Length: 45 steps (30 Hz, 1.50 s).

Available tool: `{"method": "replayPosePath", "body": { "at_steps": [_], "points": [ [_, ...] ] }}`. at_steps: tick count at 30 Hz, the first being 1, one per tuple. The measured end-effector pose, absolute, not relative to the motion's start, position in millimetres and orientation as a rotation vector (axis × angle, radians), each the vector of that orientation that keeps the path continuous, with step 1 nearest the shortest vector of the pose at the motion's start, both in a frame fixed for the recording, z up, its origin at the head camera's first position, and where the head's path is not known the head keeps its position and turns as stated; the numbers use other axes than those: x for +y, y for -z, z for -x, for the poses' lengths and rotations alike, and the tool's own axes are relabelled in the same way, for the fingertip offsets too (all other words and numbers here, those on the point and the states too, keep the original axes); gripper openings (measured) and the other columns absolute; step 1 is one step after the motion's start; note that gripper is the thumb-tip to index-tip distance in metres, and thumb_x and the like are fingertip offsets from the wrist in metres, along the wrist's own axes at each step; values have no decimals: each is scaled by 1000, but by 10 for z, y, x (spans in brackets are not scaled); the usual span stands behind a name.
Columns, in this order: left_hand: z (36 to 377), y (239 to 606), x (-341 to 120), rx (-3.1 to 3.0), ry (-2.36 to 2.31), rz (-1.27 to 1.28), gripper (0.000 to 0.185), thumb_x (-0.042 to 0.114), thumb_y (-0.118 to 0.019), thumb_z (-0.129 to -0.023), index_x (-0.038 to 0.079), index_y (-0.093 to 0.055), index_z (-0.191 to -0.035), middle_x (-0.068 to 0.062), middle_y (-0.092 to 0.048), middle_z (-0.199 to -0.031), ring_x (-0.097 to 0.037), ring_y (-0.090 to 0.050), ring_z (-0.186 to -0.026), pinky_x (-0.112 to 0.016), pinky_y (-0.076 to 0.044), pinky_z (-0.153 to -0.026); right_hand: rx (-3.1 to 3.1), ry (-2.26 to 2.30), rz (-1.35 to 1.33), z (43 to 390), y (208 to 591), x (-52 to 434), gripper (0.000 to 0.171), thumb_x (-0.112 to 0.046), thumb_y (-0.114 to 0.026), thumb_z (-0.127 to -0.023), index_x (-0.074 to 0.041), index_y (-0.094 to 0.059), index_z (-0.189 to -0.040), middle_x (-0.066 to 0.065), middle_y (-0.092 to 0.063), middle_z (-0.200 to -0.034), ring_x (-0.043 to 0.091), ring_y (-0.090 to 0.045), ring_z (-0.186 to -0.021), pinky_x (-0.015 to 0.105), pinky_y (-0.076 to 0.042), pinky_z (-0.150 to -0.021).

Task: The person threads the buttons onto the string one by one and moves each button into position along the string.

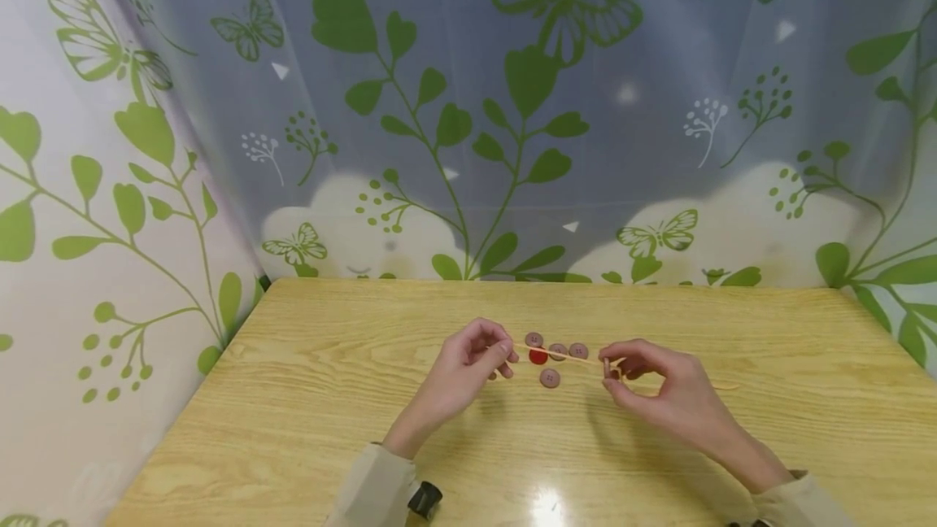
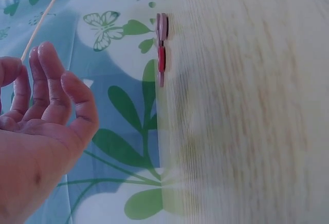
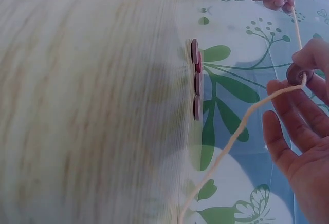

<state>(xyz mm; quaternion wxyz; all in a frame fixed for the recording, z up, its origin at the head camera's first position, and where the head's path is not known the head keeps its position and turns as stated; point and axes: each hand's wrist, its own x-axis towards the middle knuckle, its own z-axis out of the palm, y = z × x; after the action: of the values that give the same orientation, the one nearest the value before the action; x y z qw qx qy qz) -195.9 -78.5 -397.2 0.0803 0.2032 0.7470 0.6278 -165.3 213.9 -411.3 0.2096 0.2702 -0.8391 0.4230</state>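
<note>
A pale yellow string (image 1: 564, 354) stretches between the two hands above the table. My left hand (image 1: 464, 368) pinches it between thumb and index finger, with the other fingers loosely bent in the left wrist view. A brown button (image 3: 293, 73) is pinched by the thumb and fingers of my right hand (image 1: 673, 393). The string runs through this button, and its tail (image 3: 234, 136) hangs down beyond it toward the table. Below the taut string lie several brown buttons (image 1: 550, 378) and a red button (image 1: 538, 357), partly overlapped by the string in the head view.
The wooden table (image 1: 329, 397) reaches back to a curtain (image 1: 468, 128) printed with green leaves and butterflies. Another curtain side (image 1: 88, 185) borders the left. A black object (image 1: 424, 500) sits at the left sleeve cuff.
</note>
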Motion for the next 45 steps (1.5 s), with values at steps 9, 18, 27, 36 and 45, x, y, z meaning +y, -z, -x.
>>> {"method": "replayPosePath", "body": {
  "at_steps": [9, 18, 27, 36, 45],
  "points": [
    [1972, 3985, -815, 2250, -1879, -587, 20, 17, -54, -107, 0, -58, -116, -20, -68, -105, -13, -67, -83, -29, -56, -80, -2353, -1183, -742, 1649, 4121, 2180, 42, 8, -79, -79, -19, -72, -111, -6, -76, -91, 1, -69, -77, 19, -57, -71],
    [1981, 3977, -847, 2260, -1887, -580, 20, 16, -54, -107, -1, -59, -116, -21, -68, -105, -12, -67, -82, -29, -56, -79, -2362, -1160, -713, 1639, 4134, 2222, 43, 8, -80, -79, -21, -73, -111, -7, -76, -95, 1, -69, -78, 18, -57, -71],
    [1996, 3985, -884, 2270, -1876, -559, 20, 19, -53, -108, 1, -58, -117, -19, -69, -106, -14, -67, -84, -31, -56, -80, -2348, -1140, -717, 1645, 4146, 2253, 44, 8, -81, -79, -21, -72, -111, -5, -76, -94, 0, -69, -78, 18, -57, -71],
    [2000, 3987, -900, 2270, -1879, -559, 20, 18, -52, -108, 1, -58, -116, -19, -69, -107, -13, -67, -84, -31, -56, -80, -2352, -1126, -693, 1640, 4160, 2288, 43, 7, -81, -79, -22, -73, -109, -9, -76, -93, -1, -69, -77, 17, -57, -70],
    [2005, 3978, -922, 2281, -1889, -546, 18, 18, -52, -108, 3, -58, -115, -19, -69, -106, -14, -68, -84, -32, -57, -80, -2362, -1106, -685, 1634, 4173, 2356, 43, 7, -81, -79, -21, -73, -109, -12, -75, -95, -2, -69, -78, 17, -57, -71]
  ]
}}
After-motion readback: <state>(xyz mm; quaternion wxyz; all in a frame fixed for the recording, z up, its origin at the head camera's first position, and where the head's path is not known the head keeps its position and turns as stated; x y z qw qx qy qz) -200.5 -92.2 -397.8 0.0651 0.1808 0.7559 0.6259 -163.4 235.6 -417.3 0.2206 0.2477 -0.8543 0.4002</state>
